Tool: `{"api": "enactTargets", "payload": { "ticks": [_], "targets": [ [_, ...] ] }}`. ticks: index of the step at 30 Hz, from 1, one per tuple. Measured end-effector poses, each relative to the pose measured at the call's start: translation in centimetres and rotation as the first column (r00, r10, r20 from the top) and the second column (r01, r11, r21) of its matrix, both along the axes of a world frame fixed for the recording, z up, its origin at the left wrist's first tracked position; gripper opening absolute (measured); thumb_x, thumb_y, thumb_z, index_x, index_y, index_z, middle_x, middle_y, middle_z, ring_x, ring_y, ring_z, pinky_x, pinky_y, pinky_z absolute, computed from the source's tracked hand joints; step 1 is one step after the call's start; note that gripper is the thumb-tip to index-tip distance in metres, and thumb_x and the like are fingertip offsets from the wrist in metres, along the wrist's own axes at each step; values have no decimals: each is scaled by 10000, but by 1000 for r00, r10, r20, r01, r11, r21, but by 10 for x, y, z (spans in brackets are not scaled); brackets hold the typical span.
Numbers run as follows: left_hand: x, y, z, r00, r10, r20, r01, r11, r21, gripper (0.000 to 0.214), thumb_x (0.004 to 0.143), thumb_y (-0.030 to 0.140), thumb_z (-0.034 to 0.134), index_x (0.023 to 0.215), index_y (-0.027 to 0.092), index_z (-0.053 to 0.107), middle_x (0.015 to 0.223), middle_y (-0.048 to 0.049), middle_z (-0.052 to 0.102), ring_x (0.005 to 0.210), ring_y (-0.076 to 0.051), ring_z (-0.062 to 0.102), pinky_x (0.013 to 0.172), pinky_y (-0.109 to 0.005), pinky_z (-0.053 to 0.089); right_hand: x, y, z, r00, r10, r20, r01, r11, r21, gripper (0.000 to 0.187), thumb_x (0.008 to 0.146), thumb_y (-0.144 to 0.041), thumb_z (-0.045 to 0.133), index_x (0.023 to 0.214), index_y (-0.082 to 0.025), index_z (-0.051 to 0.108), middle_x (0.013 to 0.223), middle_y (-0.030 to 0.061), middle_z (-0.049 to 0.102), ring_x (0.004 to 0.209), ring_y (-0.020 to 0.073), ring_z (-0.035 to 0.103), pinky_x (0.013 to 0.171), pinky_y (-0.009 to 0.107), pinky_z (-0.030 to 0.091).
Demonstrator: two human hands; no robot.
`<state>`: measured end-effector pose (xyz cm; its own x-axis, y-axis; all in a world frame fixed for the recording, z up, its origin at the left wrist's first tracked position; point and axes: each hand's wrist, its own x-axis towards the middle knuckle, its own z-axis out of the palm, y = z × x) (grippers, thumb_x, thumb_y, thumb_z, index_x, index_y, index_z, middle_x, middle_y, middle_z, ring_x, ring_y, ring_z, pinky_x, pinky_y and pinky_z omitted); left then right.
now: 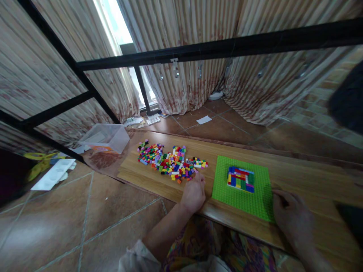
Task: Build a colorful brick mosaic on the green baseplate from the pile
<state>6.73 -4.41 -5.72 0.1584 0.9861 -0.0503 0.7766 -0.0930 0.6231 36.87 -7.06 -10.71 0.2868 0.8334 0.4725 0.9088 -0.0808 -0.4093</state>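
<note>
My left hand [194, 192] rests at the near right edge of a spread heap of small coloured toy building bricks [170, 160]. Its fingers are curled together, and whatever is between them is too small to make out. A green studded baseplate [241, 206] lies flat to the right of the heap. On it sits a low, roughly rectangular brick build [241, 179] in blue, red, yellow, green and white. My right hand [293, 217] is at the baseplate's right edge, thumb and fingers bent towards each other. Its fingertips are partly hidden, so what they hold does not show.
All this lies on a long wooden board [297, 170]. A clear plastic box [109, 138] stands beyond its left end. A black metal frame [198, 54] crosses in front of striped curtains [193, 22]. Papers [204, 119] lie on the tiled floor [113, 211].
</note>
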Motion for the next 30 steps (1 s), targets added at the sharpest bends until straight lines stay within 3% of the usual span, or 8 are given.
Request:
{"api": "enactTargets", "payload": {
  "ticks": [6, 10, 12, 14, 16, 19, 24, 30],
  "targets": [
    [-4, -1, -1, 997, 56, 47, -57, 998, 16, 126, 913, 194, 360, 949, 214, 479, 760, -30, 600, 690, -178, 593, 654, -283, 408, 2, 0, -2, 1000, 6, 8, -6, 1000, -11, 349, 846, -396, 409, 875, -190, 689, 921, 148, 664, 748, 289, 614, 624, 412, 480],
    [-3, 0, -4, 951, 111, 289, -118, 993, 4, 87, 897, 207, 393, 859, 218, 470, 706, 6, 538, 642, -138, 545, 628, -258, 413, 3, 0, -2, 1000, 8, 11, -8, 1000, -18, 338, 841, -389, 421, 874, -186, 689, 931, 144, 666, 764, 288, 620, 644, 411, 491],
    [-2, 1, -4, 838, 163, 521, -119, 986, -118, 100, 911, 269, 387, 864, 219, 460, 652, 36, 494, 559, -114, 512, 569, -240, 416, 2, 0, -1, 1000, 0, 7, 0, 1000, -14, 335, 840, -385, 426, 874, -181, 689, 918, 141, 667, 761, 283, 623, 639, 402, 491],
    [-2, 2, -1, 644, 243, 726, -54, 960, -274, 133, 906, 338, 414, 924, 214, 459, 646, 56, 489, 507, -96, 504, 535, -235, 437, 1, 0, 0, 1000, 6, 9, -6, 1000, -4, 328, 842, -374, 429, 878, -174, 687, 911, 141, 668, 776, 282, 627, 646, 395, 493],
    [-2, 1, 4, 462, 305, 833, 29, 933, -358, 221, 864, 380, 508, 987, 199, 474, 707, 47, 531, 535, -90, 542, 565, -252, 484, -1, 0, 1, 1000, 21, 10, -21, 1000, 13, 318, 845, -357, 430, 879, -171, 686, 905, 139, 671, 785, 275, 630, 666, 388, 497],
    [-4, -1, 13, 333, 316, 889, 81, 929, -361, 345, 776, 389, 649, 1011, 169, 523, 794, 16, 571, 614, -88, 580, 630, -263, 514, -2, 1, 2, 1000, 21, 10, -21, 1000, 20, 305, 851, -331, 428, 881, -173, 688, 898, 129, 674, 779, 258, 629, 683, 373, 495],
    [-3, -4, 20, 286, 320, 903, 66, 934, -351, 319, 745, 380, 688, 936, 157, 564, 766, 20, 560, 586, -76, 559, 592, -240, 499, -2, 1, 2, 1000, -6, 14, 6, 1000, -3, 306, 849, -324, 438, 885, -162, 695, 911, 121, 674, 784, 244, 627, 674, 348, 486],
    [-3, -4, 21, 308, 325, 894, 46, 934, -355, 289, 732, 398, 685, 841, 162, 559, 714, 42, 526, 521, -62, 514, 547, -242, 501, -2, 0, 0, 1000, -9, 16, 9, 1000, 15, 307, 852, -328, 442, 895, -160, 695, 920, 115, 674, 787, 235, 627, 675, 335, 483]
  ]
}}
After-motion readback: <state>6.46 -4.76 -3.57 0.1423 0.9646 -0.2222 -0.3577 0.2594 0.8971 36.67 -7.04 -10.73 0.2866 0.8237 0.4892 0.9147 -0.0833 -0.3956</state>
